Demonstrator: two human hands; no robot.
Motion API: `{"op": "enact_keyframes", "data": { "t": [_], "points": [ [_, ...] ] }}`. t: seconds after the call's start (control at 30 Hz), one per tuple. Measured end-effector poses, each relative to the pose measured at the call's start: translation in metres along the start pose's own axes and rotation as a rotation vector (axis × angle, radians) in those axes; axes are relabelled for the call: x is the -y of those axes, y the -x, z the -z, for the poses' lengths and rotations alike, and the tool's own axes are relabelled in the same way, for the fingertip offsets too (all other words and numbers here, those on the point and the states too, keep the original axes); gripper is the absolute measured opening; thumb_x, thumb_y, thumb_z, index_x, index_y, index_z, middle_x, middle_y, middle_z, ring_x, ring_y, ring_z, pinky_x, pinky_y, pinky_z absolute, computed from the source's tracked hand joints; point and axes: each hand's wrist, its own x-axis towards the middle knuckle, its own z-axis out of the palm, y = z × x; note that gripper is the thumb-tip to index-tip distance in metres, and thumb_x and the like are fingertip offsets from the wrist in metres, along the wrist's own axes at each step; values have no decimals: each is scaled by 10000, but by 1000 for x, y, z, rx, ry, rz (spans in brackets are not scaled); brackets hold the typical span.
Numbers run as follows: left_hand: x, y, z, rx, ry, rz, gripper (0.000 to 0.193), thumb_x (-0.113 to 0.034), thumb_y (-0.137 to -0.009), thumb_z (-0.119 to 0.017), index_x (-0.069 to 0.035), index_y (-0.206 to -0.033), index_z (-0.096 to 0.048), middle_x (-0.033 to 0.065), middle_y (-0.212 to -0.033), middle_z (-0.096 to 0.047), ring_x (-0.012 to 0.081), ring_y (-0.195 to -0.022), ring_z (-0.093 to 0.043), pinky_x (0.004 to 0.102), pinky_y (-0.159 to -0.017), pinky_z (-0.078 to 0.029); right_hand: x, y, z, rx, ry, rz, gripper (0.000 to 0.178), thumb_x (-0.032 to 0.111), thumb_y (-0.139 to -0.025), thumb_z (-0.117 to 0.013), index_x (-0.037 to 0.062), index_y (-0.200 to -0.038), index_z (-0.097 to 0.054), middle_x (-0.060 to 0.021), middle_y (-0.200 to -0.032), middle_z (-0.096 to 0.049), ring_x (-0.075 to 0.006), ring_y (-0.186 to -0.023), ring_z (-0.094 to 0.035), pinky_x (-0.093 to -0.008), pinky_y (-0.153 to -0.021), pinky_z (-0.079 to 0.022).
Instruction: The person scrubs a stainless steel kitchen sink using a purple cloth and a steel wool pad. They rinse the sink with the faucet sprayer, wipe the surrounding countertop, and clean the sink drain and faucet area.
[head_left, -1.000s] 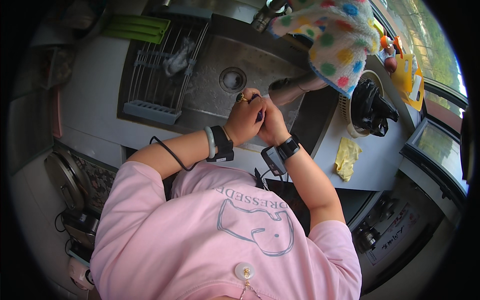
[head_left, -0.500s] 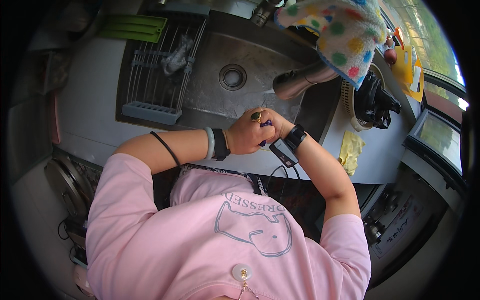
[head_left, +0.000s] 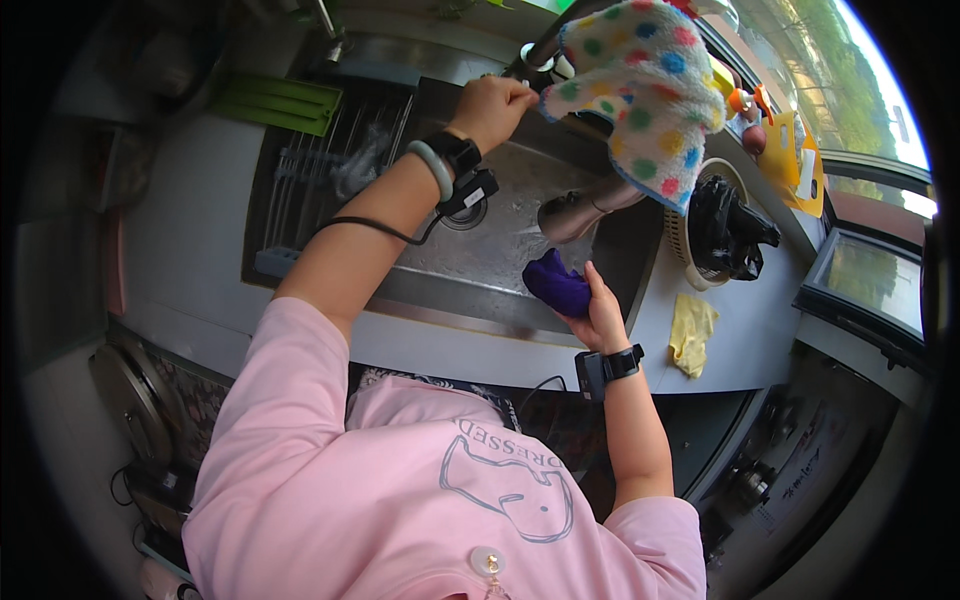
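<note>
My right hand (head_left: 600, 312) is curled around a bunched purple cloth (head_left: 556, 284) over the sink's near edge. My left hand (head_left: 492, 112) reaches across the basin to its far side, fingers bent together beside the lower corner of a dotted towel (head_left: 640, 95). What those fingertips touch is hidden. Below the towel, the metal faucet (head_left: 590, 208) points over the wet steel sink (head_left: 500, 262). My left forearm and the black device on its wrist partly cover the drain.
A drying rack (head_left: 290, 190) with a crumpled clear bag spans the sink's left side, beside a green board (head_left: 285, 104). To the right are a basket (head_left: 680, 225) with a black plastic bag (head_left: 735, 225), a yellow cloth (head_left: 692, 335) and a window.
My hands, clasped together around the purple cloth before, have separated. The left has moved away to the sink's far side; the right keeps the cloth, which now shows more fully.
</note>
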Motion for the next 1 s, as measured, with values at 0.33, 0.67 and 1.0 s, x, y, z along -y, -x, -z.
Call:
{"op": "enact_keyframes", "data": {
  "t": [0.33,0.67,1.0],
  "points": [
    [-95,146,-3,684,1131,1605,535,-502,-942,-551,-97,-1292,-536,53,-1103,-644,170,-986,-616,338,-891,-487,-21,52,-47,-24,919,1188,178,30,-852,-676,19,-1010,-594,-93,-930,-626,-216,-875,-595,-305,-808,-468],
    [-144,168,13,8,622,156,218,21,-864,-507,-49,-997,-665,100,-1033,-663,236,-924,-636,327,-890,-493,-37,31,-86,214,-317,385,222,261,-1019,-490,51,-1045,-556,-39,-959,-609,-119,-883,-594,-281,-772,-504],
    [-115,181,21,292,455,-211,347,47,-716,-585,-111,-990,-727,71,-1124,-689,319,-1169,-597,407,-971,-502,-70,-55,-35,733,773,119,567,411,-779,-625,185,-1291,-529,-56,-1338,-517,-271,-1254,-442,-524,-1058,-303]
  ]
}}
